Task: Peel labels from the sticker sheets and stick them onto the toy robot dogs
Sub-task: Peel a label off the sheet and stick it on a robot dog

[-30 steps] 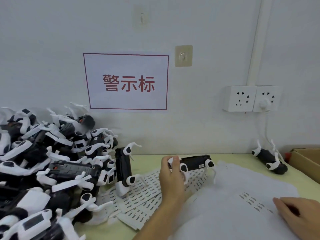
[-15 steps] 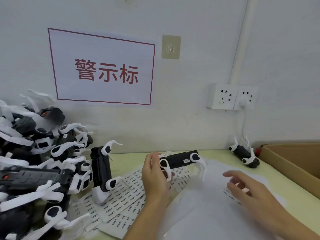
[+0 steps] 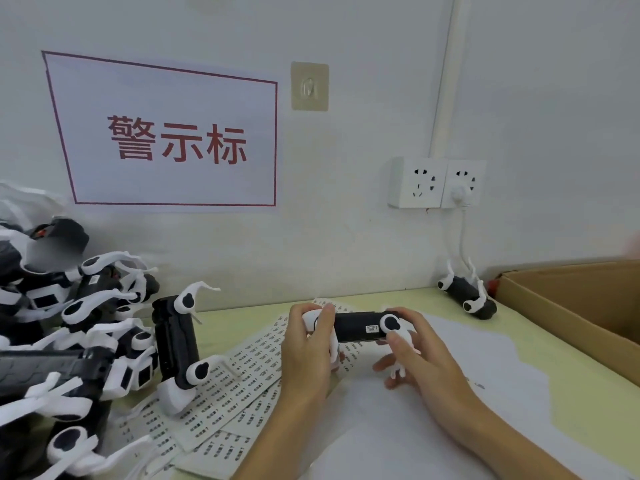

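I hold a black-and-white toy robot dog (image 3: 358, 326) belly-up just above the table. My left hand (image 3: 308, 351) grips its left end with curled fingers. My right hand (image 3: 414, 351) grips its right end, thumb on the white leg joint. A small white label shows on the dog's black belly. Sticker sheets (image 3: 239, 382) with rows of small printed labels lie fanned out under and left of my hands. Another dog (image 3: 176, 344) stands on end at the left.
A heap of toy dogs (image 3: 62, 327) fills the left side. One dog (image 3: 467, 296) lies by the wall at the right. An open cardboard box (image 3: 571, 306) sits at the far right. White backing paper (image 3: 415, 427) covers the near table. Wall sockets (image 3: 436, 183) hang above.
My right hand has come from the paper at the right up to the dog and taken hold of its right end. The view has shifted closer to the dog.
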Action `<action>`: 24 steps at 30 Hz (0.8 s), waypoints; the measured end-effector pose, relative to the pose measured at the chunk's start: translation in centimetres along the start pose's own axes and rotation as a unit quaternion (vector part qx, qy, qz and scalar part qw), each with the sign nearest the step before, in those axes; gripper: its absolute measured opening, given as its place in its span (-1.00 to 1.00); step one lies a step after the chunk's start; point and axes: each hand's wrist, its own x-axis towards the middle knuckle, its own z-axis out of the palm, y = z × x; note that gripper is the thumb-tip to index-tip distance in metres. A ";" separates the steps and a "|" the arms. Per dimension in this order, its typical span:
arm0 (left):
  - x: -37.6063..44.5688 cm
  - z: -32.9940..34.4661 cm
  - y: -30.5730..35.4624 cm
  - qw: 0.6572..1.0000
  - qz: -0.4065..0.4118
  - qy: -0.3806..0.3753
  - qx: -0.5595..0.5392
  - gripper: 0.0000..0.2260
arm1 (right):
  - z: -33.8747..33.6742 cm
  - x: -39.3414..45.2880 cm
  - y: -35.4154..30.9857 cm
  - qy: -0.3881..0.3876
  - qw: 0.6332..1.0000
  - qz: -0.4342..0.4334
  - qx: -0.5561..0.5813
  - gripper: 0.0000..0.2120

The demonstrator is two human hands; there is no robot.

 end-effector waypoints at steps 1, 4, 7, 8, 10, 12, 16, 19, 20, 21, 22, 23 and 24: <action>0.0 0.0 0.0 1.000 0.001 -0.001 0.002 -0.86 | 0.1 0.0 0.0 0.000 1.000 0.001 0.001 -0.62; -0.1 -0.1 -0.1 1.000 0.009 -0.008 0.012 -0.89 | 0.1 0.1 0.2 0.003 1.000 0.001 -0.001 -0.69; -0.1 -0.1 0.0 0.999 0.026 -0.014 0.014 -0.85 | 0.1 0.0 0.2 0.013 1.000 -0.005 -0.013 -0.75; -0.1 -0.1 0.0 0.999 0.032 -0.020 0.013 -0.84 | 0.1 -0.1 0.1 0.017 1.000 -0.008 -0.018 -0.76; -0.1 -0.1 0.1 0.999 0.037 -0.033 0.011 -0.80 | 0.1 -0.2 0.0 0.025 0.999 -0.012 -0.022 -0.77; -0.1 -0.2 0.1 0.998 0.037 -0.040 0.010 -0.78 | 0.1 -0.2 0.0 0.029 0.999 -0.013 -0.021 -0.79; 0.0 -0.2 0.2 0.998 0.035 -0.045 0.012 -0.74 | 0.2 -0.3 -0.2 0.023 1.000 0.003 -0.018 -0.78; -0.2 0.0 -0.1 0.997 0.037 -0.053 0.033 -0.77 | 0.4 -0.2 -0.4 0.039 0.998 0.011 -0.039 -0.77; -0.3 0.0 -0.2 0.996 0.042 -0.056 0.046 -0.80 | 0.5 -0.2 -0.4 0.049 0.998 0.012 -0.049 -0.77; -0.4 0.1 -0.3 0.995 0.050 -0.061 0.060 -0.84 | 0.6 -0.2 -0.4 0.057 0.997 0.011 -0.057 -0.79; -0.5 0.1 -0.4 0.993 0.057 -0.069 0.072 -0.86 | 0.6 -0.1 -0.3 0.060 0.996 0.006 -0.062 -0.83; -0.6 0.1 -0.5 0.992 0.062 -0.075 0.082 -0.86 | 0.6 -0.1 -0.3 0.058 0.996 0.001 -0.067 -0.87; -0.6 0.1 -0.5 0.991 0.064 -0.079 0.091 -0.84 | 0.6 -0.2 -0.3 0.054 0.996 -0.004 -0.071 -0.89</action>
